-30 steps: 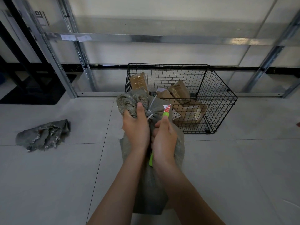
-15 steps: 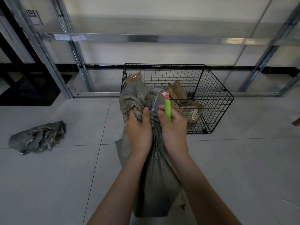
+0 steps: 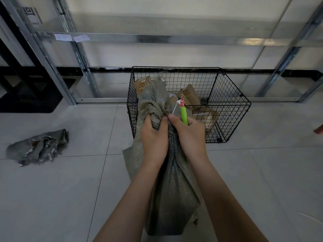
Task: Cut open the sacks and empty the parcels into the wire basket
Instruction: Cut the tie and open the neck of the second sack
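Note:
A grey-green woven sack (image 3: 173, 193) stands on the tiled floor in front of me, its gathered neck raised. My left hand (image 3: 154, 137) grips the bunched neck from the left. My right hand (image 3: 191, 135) grips the neck from the right and also holds a green-handled cutter (image 3: 183, 113) that points up, with a white strip beside its tip. Just behind the sack stands a black wire basket (image 3: 229, 102) with several brown cardboard parcels (image 3: 188, 96) inside.
A crumpled grey sack (image 3: 39, 147) lies flat on the floor at the left. Metal shelf uprights (image 3: 43, 55) and a low rail run along the white wall behind the basket. Someone's fingertip (image 3: 319, 131) shows at the right edge.
Both hands lifted the sack's neck up and toward the basket. My right hand shifted from the tie to the neck, and the cutter now points upward.

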